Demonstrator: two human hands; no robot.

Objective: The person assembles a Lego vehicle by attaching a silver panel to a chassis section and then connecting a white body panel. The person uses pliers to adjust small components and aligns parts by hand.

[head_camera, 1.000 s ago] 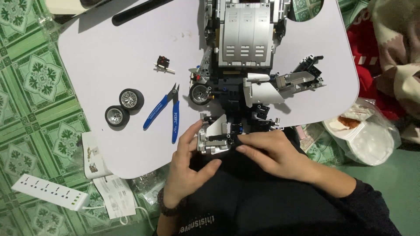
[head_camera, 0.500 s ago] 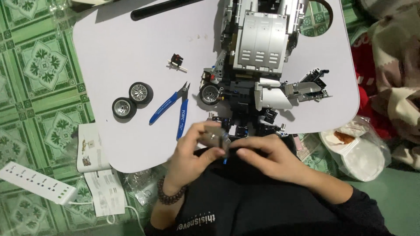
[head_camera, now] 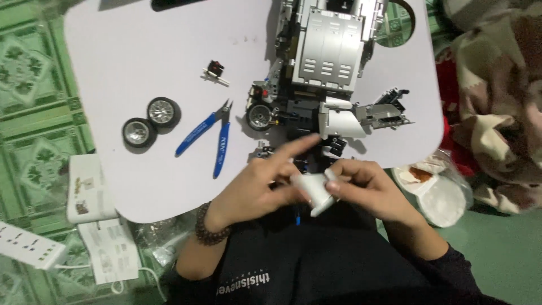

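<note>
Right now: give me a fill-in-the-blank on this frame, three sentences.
1. Both hands, left hand and right hand, hold a ____ curved panel piece.
2. The blue-handled cutters lie between the model car and the two loose ____.
3. The left wrist wears a dark beaded ____.

Missing: white; wheels; bracelet

My left hand [head_camera: 257,183] stretches its forefinger forward, the other fingers curled; my right hand [head_camera: 370,189] pinches closed, fingertips meeting the left's.
</note>
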